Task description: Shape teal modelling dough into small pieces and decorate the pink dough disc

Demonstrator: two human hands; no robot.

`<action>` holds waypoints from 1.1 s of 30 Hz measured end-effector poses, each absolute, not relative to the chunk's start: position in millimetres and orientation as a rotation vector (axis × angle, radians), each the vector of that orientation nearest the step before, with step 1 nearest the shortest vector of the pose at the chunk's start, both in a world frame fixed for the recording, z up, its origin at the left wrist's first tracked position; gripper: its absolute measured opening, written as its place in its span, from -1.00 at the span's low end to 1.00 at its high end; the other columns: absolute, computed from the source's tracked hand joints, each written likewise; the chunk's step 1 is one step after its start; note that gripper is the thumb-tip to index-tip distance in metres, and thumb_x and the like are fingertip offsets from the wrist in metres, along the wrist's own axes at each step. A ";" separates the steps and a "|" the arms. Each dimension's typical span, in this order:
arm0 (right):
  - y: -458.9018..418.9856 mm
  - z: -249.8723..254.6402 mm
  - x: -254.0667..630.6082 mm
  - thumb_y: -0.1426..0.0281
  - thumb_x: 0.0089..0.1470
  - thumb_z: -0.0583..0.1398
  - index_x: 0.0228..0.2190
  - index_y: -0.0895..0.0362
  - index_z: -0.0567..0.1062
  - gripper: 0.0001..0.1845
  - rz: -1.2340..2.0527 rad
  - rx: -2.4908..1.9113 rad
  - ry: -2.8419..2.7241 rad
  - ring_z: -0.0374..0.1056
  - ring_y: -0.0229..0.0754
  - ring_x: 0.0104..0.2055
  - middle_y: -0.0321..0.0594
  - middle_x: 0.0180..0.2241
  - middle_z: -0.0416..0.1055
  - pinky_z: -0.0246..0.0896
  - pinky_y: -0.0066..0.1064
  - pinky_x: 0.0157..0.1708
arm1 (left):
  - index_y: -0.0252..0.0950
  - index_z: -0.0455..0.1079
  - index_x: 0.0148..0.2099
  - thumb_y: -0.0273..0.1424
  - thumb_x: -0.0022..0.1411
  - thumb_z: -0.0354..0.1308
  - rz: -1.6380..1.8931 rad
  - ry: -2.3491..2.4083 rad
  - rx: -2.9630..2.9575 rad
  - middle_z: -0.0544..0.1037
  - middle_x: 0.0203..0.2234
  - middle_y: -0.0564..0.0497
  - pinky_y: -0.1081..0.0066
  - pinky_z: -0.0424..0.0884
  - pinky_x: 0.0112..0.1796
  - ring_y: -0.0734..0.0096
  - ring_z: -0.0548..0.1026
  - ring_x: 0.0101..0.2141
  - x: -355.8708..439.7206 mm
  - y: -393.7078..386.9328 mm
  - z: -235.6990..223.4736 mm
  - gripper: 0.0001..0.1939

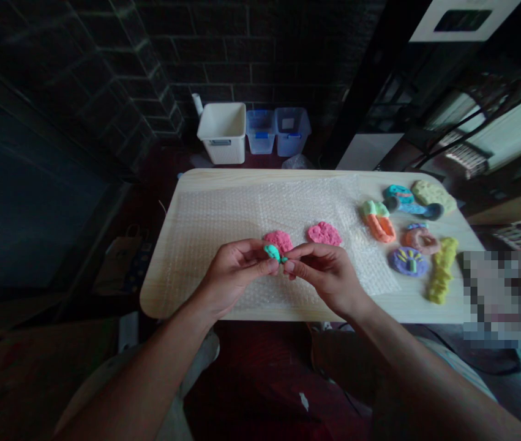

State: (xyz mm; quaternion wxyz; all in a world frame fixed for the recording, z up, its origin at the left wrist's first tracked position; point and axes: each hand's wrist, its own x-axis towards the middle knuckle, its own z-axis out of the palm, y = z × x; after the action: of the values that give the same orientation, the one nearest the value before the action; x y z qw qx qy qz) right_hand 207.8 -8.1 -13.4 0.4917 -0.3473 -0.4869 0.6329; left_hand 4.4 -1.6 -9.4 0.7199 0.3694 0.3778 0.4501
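Head: left hand (pixel 235 271) beside right hand (pixel 329 274)

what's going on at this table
A person holds a small green lump between the left hand and right hand, fingertips close together. Two pink pieces lie on bubble wrap just beyond. More colourful shapes, including a yellow strip and a purple disc, sit at the right of the table.
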 end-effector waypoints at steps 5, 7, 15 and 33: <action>-9.3 -15.4 206.5 0.41 0.10 0.50 -0.27 0.02 0.77 -0.89 1.507 -0.854 -1.190 0.54 -0.29 -0.37 -0.22 -0.35 0.71 0.42 -0.46 -0.34 | -0.32 0.68 -0.20 -0.37 0.09 0.58 0.982 0.852 0.858 0.70 -0.38 -0.03 0.40 0.50 -0.19 0.42 0.61 -0.33 4.6 -2.2 -12.2 -0.75; -10.2 -15.8 205.6 0.40 0.09 0.51 -0.27 0.02 0.78 -0.88 1.503 -0.860 -1.188 0.55 -0.27 -0.35 -0.21 -0.34 0.71 0.42 -0.45 -0.33 | -0.32 0.68 -0.21 -0.37 0.11 0.57 0.983 0.846 0.874 0.69 -0.38 -0.03 0.42 0.50 -0.20 0.43 0.61 -0.34 4.9 -2.7 -12.6 -0.78; -12.8 -14.5 202.8 0.39 0.11 0.50 -0.28 0.03 0.77 -0.91 1.506 -0.858 -1.187 0.56 -0.26 -0.37 -0.20 -0.36 0.71 0.43 -0.45 -0.36 | -0.33 0.68 -0.22 -0.37 0.12 0.56 0.978 0.815 0.794 0.70 -0.38 -0.04 0.44 0.50 -0.24 0.44 0.61 -0.36 9.1 -5.6 -8.4 -0.80; -13.9 -11.2 204.4 0.47 0.09 0.50 -0.13 0.03 0.75 -0.73 1.425 -0.745 -1.291 0.60 -0.22 -0.29 -0.20 -0.28 0.71 0.58 -0.36 -0.24 | -0.36 0.69 -0.18 -0.38 0.15 0.52 0.939 0.792 0.688 0.71 -0.29 -0.12 0.38 0.51 -0.20 0.40 0.59 -0.32 10.0 -5.8 -1.7 -0.80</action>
State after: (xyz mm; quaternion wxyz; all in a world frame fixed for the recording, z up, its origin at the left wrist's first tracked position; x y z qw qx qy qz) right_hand 204.4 -13.9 -11.2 0.5139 -0.3099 -0.5369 0.5930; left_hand 10.0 -5.8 -1.7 0.7622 0.3165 0.3640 0.4316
